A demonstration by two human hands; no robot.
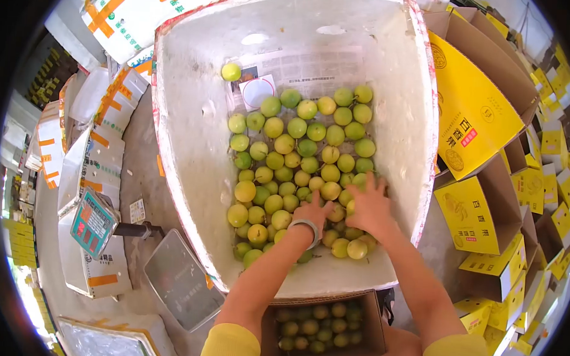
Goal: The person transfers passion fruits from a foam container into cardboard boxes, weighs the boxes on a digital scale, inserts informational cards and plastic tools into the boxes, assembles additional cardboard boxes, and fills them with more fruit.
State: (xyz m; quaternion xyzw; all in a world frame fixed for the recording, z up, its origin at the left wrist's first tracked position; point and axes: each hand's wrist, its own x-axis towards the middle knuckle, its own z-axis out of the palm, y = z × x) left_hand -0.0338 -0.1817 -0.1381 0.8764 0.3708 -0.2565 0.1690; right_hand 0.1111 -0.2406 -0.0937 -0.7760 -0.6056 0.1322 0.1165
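Note:
Yellow-green passion fruits (297, 127) lie in a loose layer in a large white foam box (191, 142), sparser toward the far end. My left hand (310, 216), with a band on its wrist, reaches down into the near part of the pile. Its fingers are apart and touch the fruits; the tips are partly hidden among them. To its right, my right hand (369, 207) rests over more passion fruits with spread fingers. Neither hand shows a fruit clearly gripped. Closest to my body, below the foam box, a cardboard box (380, 322) holds several passion fruits.
A scale with a teal display (94, 224) and a grey platform (182, 282) stands at the left. White foam boxes (102, 151) with orange tape line that side. Open yellow cartons (472, 110) are stacked along the right. Newspaper (322, 65) lines the foam box.

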